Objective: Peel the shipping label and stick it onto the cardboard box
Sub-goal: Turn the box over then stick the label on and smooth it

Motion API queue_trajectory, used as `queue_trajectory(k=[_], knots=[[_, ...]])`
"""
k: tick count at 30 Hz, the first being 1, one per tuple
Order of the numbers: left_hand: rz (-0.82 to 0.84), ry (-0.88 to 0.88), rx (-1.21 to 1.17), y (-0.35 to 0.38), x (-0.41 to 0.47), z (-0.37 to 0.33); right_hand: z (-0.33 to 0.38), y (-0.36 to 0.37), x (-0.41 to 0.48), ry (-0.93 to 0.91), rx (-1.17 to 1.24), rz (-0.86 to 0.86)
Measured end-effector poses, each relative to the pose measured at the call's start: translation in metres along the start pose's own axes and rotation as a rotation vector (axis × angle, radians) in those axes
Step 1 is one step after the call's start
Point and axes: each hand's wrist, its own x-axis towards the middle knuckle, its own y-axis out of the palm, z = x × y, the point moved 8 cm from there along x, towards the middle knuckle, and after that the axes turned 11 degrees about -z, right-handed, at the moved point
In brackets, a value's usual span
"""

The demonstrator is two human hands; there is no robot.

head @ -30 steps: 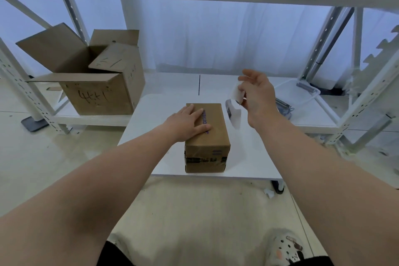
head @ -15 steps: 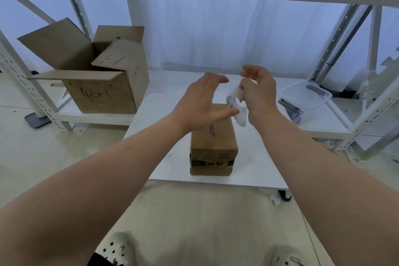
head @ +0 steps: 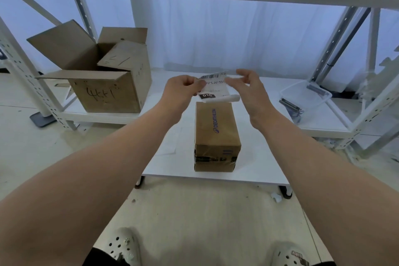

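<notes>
Shipping label [head: 214,87] held in air at 12 o'clock above cardboard box [head: 216,136] on white table [head: 259,157]. Left hand [head: 183,88] pinches label's left edge; right hand [head: 248,88] half-open, fingertips on right edge.

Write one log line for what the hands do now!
left hand: pinches label | right hand: at label edge, grip unclear | box: on table, unlabelled

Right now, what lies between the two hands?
The shipping label, printed side toward the camera. The left hand pinches its left edge; the right hand is at its right edge, above the small box. Head view.
</notes>
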Motion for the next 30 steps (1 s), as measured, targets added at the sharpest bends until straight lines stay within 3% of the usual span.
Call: queue_trajectory(k=[4,11,18,25,30], knots=[[0.127,-0.138,0.029,0.011,-0.007,0.02,-0.037,0.008,-0.008,0.278,-0.04,0.202],[0.126,-0.227,0.101,0.026,-0.007,0.043,-0.065,0.008,-0.005,0.404,0.013,0.074],[0.138,-0.287,0.251,0.031,0.002,0.065,-0.078,0.005,0.008,0.26,-0.278,-0.073],[0.027,-0.196,0.291,0.025,0.013,0.069,-0.08,0.013,0.015,0.21,-0.331,-0.021],[0.056,-0.105,0.317,0.029,0.012,0.068,-0.076,0.012,0.015,0.172,-0.371,0.013]])
